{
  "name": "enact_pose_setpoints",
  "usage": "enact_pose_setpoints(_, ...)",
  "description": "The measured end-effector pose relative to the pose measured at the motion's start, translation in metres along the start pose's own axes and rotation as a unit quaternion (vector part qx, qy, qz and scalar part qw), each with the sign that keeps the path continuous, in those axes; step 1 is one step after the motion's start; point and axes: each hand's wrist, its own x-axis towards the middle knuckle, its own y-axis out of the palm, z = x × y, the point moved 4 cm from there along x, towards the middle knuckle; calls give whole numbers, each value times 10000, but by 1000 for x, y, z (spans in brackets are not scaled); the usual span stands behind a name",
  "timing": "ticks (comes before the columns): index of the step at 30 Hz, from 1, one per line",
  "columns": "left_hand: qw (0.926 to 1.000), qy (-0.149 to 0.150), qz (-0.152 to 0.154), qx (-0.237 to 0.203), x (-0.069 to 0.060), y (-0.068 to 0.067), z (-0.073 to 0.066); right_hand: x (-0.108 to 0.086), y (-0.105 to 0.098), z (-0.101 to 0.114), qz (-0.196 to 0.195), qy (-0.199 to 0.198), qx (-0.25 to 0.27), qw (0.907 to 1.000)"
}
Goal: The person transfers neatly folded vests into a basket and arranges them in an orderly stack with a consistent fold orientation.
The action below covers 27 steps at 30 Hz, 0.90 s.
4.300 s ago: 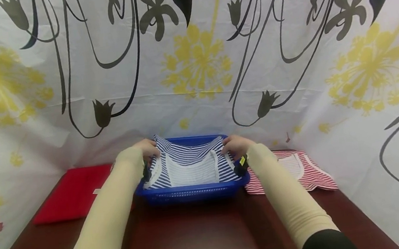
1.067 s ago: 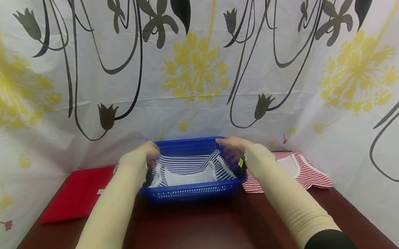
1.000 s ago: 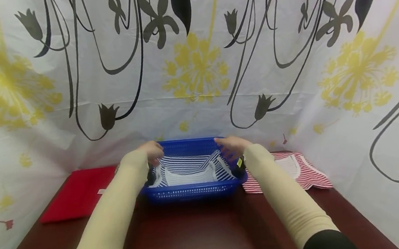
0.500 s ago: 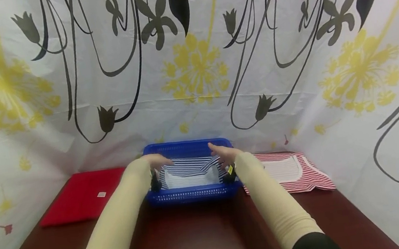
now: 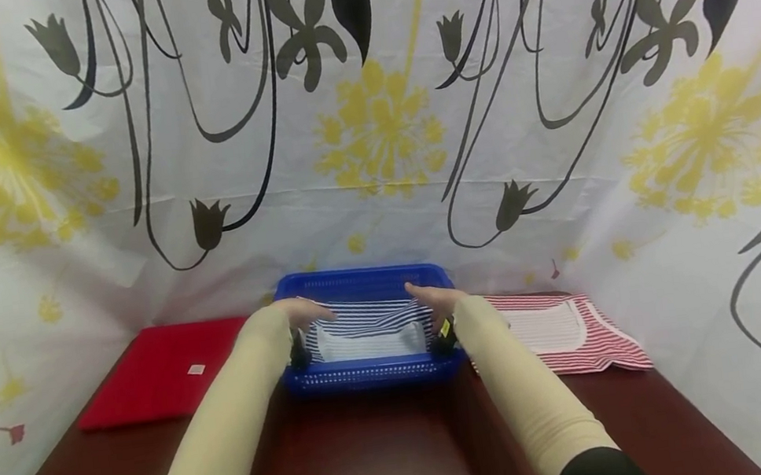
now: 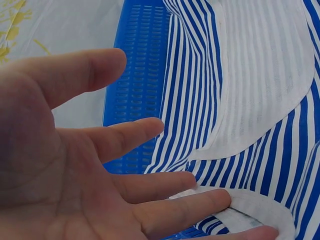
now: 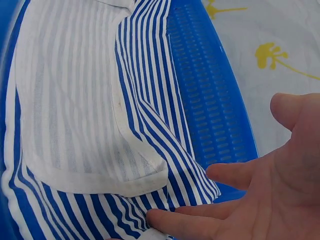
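Observation:
A blue-and-white striped shirt [image 5: 370,326] with white trim lies in the blue plastic basket [image 5: 372,373], its far edge slightly uneven. My left hand [image 5: 304,311] hovers over the basket's left side. In the left wrist view that left hand [image 6: 100,165] has its fingers spread, the lower fingertips over or against the shirt's white edging [image 6: 270,205]. On the right side, my right hand [image 5: 436,300] holds its thumb up and fingers extended. The right wrist view has this hand [image 7: 270,185] with fingertips at the striped cloth [image 7: 150,95]; whether they touch is unclear. Neither hand grips anything.
A folded red cloth [image 5: 155,376] with a small white tag lies left of the basket on the dark brown table [image 5: 372,460]. To the right lies a red-and-white striped garment [image 5: 599,337]. A flower-printed curtain [image 5: 379,222] hangs close behind the basket.
Earlier both hands pinched the shirt's sides with its far edge raised to the basket's rim. They have let go, the shirt lies lower inside, and both hands have moved inward.

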Motion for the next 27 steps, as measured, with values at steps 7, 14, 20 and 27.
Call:
enact_pose_setpoints(7, 9996, 153, 237, -5, -5, 7, -10, -17, -7, -5, 91, 81, 147, 9998)
enact_pose_setpoints(14, 9892, 961, -451, -1007, -3, -1, -34, -52, -33, 15, -363, -470, 190, 9981)
enact_pose_setpoints(20, 9430, 1806, -1914, -2036, -11, -2, -83, -98, -84, 33, -1587, -1402, -295, 9769)
enact_pose_setpoints(27, 9056, 2283, -1843, -3061, -23, 48, -143, -145, -137, 16, -2694, -1330, -875, 9498)
